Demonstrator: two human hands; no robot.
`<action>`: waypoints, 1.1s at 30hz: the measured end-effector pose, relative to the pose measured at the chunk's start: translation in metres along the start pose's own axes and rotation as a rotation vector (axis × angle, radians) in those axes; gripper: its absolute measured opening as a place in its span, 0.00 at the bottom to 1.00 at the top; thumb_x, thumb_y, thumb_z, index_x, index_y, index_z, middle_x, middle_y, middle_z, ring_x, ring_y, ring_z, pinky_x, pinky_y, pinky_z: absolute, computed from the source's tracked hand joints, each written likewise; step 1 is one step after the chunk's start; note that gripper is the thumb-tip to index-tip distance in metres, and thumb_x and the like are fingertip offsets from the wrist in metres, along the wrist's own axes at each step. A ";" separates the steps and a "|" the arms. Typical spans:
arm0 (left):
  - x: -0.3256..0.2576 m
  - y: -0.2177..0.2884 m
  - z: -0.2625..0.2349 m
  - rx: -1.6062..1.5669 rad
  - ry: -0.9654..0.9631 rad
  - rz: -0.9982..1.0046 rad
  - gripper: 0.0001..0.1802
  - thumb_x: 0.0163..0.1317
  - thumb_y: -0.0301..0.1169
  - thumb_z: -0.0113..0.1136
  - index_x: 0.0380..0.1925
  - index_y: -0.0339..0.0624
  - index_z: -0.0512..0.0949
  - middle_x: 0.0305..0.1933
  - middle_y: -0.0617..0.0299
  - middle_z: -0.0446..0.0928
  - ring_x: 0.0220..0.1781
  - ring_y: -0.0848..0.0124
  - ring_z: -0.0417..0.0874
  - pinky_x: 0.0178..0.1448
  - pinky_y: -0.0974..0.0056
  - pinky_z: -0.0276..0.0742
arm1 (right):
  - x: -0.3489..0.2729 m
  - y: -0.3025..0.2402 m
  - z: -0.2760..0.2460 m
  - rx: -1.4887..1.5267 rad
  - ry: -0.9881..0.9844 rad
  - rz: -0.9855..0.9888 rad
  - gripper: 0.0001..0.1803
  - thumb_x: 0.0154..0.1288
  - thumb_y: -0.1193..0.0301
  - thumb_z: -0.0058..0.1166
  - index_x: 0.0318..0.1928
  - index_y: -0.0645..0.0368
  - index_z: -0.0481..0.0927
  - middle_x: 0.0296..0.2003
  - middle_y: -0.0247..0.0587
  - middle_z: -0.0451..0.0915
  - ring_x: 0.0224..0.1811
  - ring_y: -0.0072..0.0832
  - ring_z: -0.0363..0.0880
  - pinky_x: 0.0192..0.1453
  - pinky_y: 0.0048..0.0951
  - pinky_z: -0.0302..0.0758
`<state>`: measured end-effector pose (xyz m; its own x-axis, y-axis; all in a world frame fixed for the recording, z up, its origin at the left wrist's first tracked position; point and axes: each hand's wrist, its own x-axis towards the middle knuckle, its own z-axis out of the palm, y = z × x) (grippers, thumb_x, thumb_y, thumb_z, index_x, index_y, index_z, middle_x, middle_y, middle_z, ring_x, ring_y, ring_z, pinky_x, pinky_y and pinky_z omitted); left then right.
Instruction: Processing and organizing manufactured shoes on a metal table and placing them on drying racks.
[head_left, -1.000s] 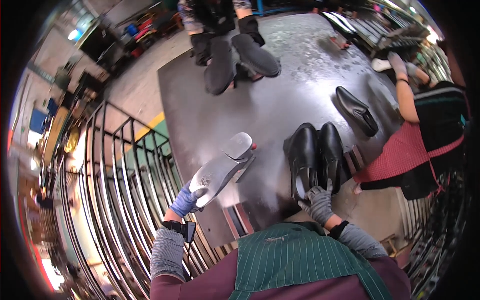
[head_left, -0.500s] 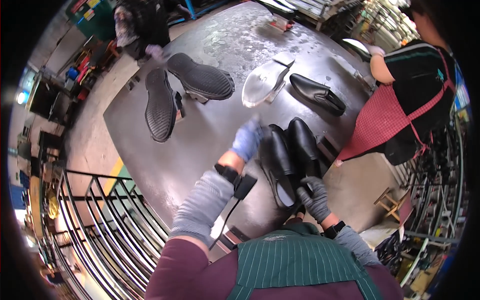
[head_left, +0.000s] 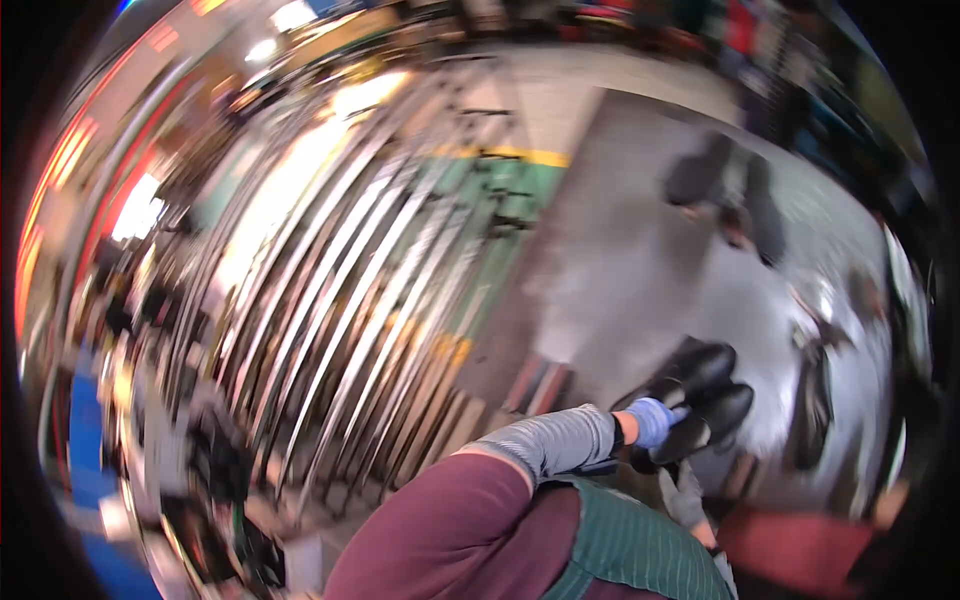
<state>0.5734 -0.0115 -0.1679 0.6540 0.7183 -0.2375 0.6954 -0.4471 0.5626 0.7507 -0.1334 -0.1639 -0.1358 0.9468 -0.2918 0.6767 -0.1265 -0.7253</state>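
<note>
1. Metal rack (head_left: 330, 300): long pale bars, heavily blurred, filling the left and middle of the view.
2. Grey desk (head_left: 620, 260): broad flat top, right of the rack, carrying the shoes.
3. Left hand (head_left: 652, 422): in a blue glove, grey sleeve behind it, reached across to the right and laid against the near end of the black shoes; fingers curled onto the leather, though whether properly gripped or merely resting could not be told through the blur.
4. Pair of black shoes (head_left: 705, 390): glossy, lying side by side and touching, at the near edge of the desk, toes pointing up and right.
5. Right hand: hidden low behind the striped green apron (head_left: 640, 545); only a grey sleeve seen, grip not visible.
6. Dark shoes (head_left: 725, 185): further pair at the far side of the desk, blurred, well apart from the hand.
</note>
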 end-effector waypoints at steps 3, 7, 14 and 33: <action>-0.081 -0.018 -0.056 -0.117 0.120 -0.225 0.29 0.54 0.31 0.52 0.60 0.56 0.71 0.38 0.47 0.81 0.38 0.49 0.82 0.42 0.51 0.77 | 0.009 -0.002 -0.015 -0.120 -0.052 -0.457 0.26 0.66 0.70 0.51 0.62 0.66 0.64 0.52 0.53 0.75 0.52 0.36 0.76 0.56 0.35 0.72; -0.268 -0.017 -0.115 -0.215 0.601 -0.532 0.35 0.54 0.32 0.56 0.66 0.52 0.65 0.44 0.43 0.79 0.41 0.52 0.83 0.49 0.55 0.79 | 0.041 -0.018 -0.022 0.358 -0.170 -0.265 0.24 0.68 0.77 0.45 0.63 0.66 0.64 0.53 0.47 0.73 0.54 0.31 0.72 0.61 0.32 0.69; -0.530 -0.056 -0.221 0.297 1.171 -1.145 0.32 0.56 0.30 0.59 0.62 0.34 0.67 0.58 0.45 0.74 0.61 0.56 0.75 0.65 0.64 0.68 | 0.103 -0.089 -0.008 0.379 -0.179 -0.481 0.19 0.67 0.79 0.46 0.59 0.65 0.69 0.51 0.44 0.75 0.51 0.27 0.75 0.58 0.28 0.72; -0.116 -0.284 -0.316 -0.113 1.056 -0.216 0.33 0.56 0.27 0.67 0.62 0.37 0.67 0.61 0.49 0.71 0.62 0.62 0.72 0.62 0.61 0.70 | 0.178 -0.070 -0.041 0.768 0.363 0.167 0.25 0.69 0.60 0.52 0.60 0.62 0.70 0.54 0.41 0.73 0.54 0.29 0.73 0.58 0.28 0.72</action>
<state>0.2058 0.2004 -0.0495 -0.1036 0.8965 0.4308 0.6981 -0.2430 0.6735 0.7091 0.0558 -0.1398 0.2501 0.9174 -0.3097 -0.0267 -0.3132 -0.9493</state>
